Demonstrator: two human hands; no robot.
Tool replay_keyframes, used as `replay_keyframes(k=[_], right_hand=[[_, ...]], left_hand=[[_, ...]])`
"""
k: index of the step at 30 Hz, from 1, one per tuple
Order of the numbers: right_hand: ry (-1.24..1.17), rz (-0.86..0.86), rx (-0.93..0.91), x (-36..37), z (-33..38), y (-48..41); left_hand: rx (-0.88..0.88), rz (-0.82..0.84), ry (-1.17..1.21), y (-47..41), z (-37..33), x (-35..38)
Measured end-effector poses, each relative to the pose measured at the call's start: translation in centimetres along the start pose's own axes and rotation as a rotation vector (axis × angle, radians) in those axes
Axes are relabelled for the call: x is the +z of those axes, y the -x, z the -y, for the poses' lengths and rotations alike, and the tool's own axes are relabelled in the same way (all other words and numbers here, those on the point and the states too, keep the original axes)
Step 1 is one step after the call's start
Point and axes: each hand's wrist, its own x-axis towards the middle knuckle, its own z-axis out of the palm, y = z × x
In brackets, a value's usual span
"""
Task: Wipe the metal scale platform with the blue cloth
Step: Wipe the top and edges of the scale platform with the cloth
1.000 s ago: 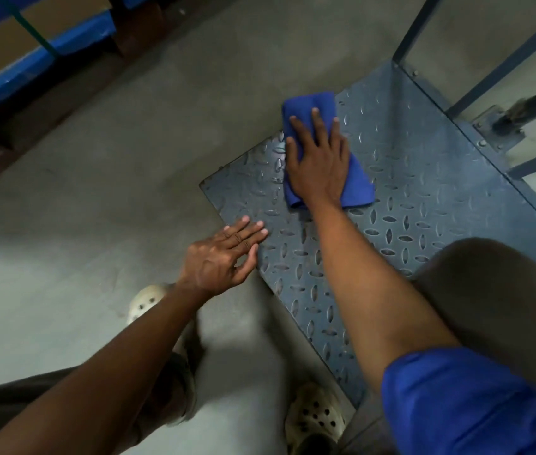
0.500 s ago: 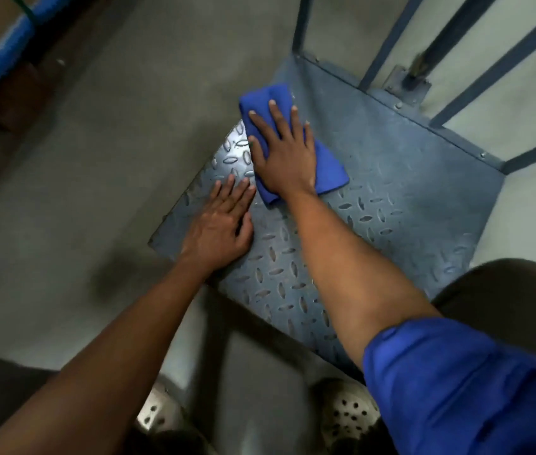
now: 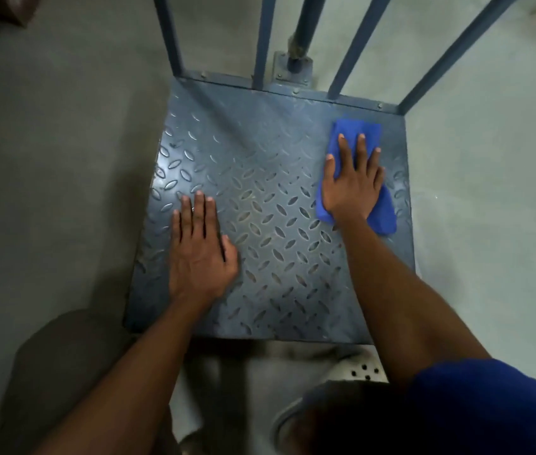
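Observation:
The metal scale platform is a square of blue-grey tread plate lying on the floor in the middle of the view. A folded blue cloth lies near the platform's far right corner. My right hand presses flat on the cloth with fingers spread, covering its middle. My left hand rests palm down on the bare plate near the left edge, fingers together, holding nothing.
Blue metal rails and a thicker post on a bolted base rise from the platform's far edge. Grey concrete floor surrounds it. My knees and a pale perforated shoe sit at the near edge.
My right hand has slid the cloth from the platform's far left area to its far right corner. My left hand moved further onto the plate. The view has swung square to the platform.

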Motion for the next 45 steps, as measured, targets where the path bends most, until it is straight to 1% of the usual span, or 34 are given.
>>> replay_keyframes(k=[2, 4, 5, 6, 7, 9, 11, 12, 13, 14, 15, 18, 20, 22, 23, 24, 25, 26, 29, 31, 34, 35, 36, 37, 39, 41, 42, 43, 44, 45], right_hand=[[-0.009, -0.042, 0.085, 0.1, -0.3, 0.7], [-0.020, -0.075, 0.177, 0.3, 0.9, 2.5], [-0.022, -0.088, 0.187, 0.4, 2.0, 3.9], [-0.020, -0.096, 0.149, 0.5, 3.1, 5.6], [-0.021, -0.097, 0.059, 0.6, 4.3, 7.4], [-0.026, -0.068, -0.212, 0.9, 6.0, 10.2], [-0.031, -0.005, -0.456, 0.6, 6.1, 11.3], [-0.032, 0.011, -0.531, 0.4, 5.4, 11.1], [-0.033, 0.010, -0.557, 0.2, 4.3, 10.7], [-0.031, 0.002, -0.528, 0.0, 2.9, 10.3], [-0.029, -0.015, -0.450, -0.1, 1.2, 10.1], [-0.010, -0.113, -0.089, -1.0, -4.8, 10.8], [0.021, -0.163, 0.149, -1.7, -7.4, 12.4], [0.036, -0.209, 0.374, -1.9, -7.3, 14.7], [0.031, -0.229, 0.461, -1.8, -6.3, 16.0], [0.018, -0.242, 0.504, -1.5, -4.6, 17.5], [0.002, -0.241, 0.484, -1.3, -2.4, 19.0], [-0.022, -0.217, 0.401, -0.9, -0.1, 20.4], [-0.049, -0.076, 0.003, 0.0, 6.0, 23.2], [-0.058, -0.019, -0.146, -0.2, 6.6, 22.4], [-0.026, -0.012, -0.265, -0.9, 2.7, 20.5], [-0.018, -0.028, -0.249, -1.1, 0.6, 20.2], [-0.008, -0.055, -0.180, -1.4, -1.7, 20.1], [0.011, -0.087, -0.072, -1.8, -4.1, 20.4], [0.030, -0.146, 0.204, -2.4, -8.2, 22.1], [0.017, -0.225, 0.437, -2.5, -9.7, 24.3], [0.004, -0.256, 0.507, -2.4, -9.0, 25.3], [-0.011, -0.269, 0.525, -2.1, -7.5, 26.3], [-0.030, -0.254, 0.493, -1.7, -5.5, 27.1], [-0.053, -0.216, 0.422, -1.3, -3.1, 27.8]], left_hand=[[0.004, -0.015, 0.007, -0.1, 0.0, 0.3], [0.016, -0.021, 0.016, 0.0, 0.0, 0.3], [0.020, -0.024, 0.024, 0.0, 0.0, 0.3], [0.021, -0.024, 0.031, 0.1, 0.0, 0.3], [0.019, -0.027, 0.034, 0.1, 0.0, 0.3], [0.000, -0.046, 0.032, 0.0, -0.2, 0.4], [-0.028, -0.044, 0.050, -0.3, -0.7, 0.6], [-0.043, -0.038, 0.062, -0.5, -1.0, 0.7], [-0.052, -0.027, 0.067, -0.7, -1.3, 0.7], [-0.052, -0.011, 0.065, -0.9, -1.6, 0.6], [-0.042, 0.007, 0.055, -1.2, -1.9, 0.6], [0.001, 0.049, -0.002, -1.9, -2.2, 0.6], [0.007, 0.058, -0.011, -2.0, -2.1, 0.6], [0.016, 0.050, -0.015, -2.1, -2.1, 0.8], [0.025, 0.047, -0.014, -2.2, -2.2, 0.8], [0.034, 0.046, -0.011, -2.3, -2.1, 0.9], [0.043, 0.045, -0.006, -2.3, -2.1, 0.9], [0.050, 0.043, 0.001, -2.3, -2.1, 0.9], [0.046, 0.039, 0.027, -2.4, -2.1, 0.8], [0.037, 0.053, 0.047, -2.3, -2.2, 0.7], [0.042, 0.064, 0.084, -2.2, -2.1, 0.3], [0.046, 0.078, 0.095, -2.2, -2.0, 0.2], [0.063, 0.098, 0.098, -2.0, -2.1, 0.1], [0.106, 0.120, 0.082, -1.7, -2.3, 0.2], [0.266, 0.150, 0.021, -0.6, -3.0, 0.7], [0.418, 0.159, -0.021, 0.3, -3.7, 1.3], [0.460, 0.159, -0.029, 0.5, -4.0, 1.5], [0.481, 0.159, -0.027, 0.6, -4.1, 1.6], [0.487, 0.158, -0.017, 0.5, -4.2, 1.6], [0.486, 0.156, -0.004, 0.4, -4.1, 1.5]])
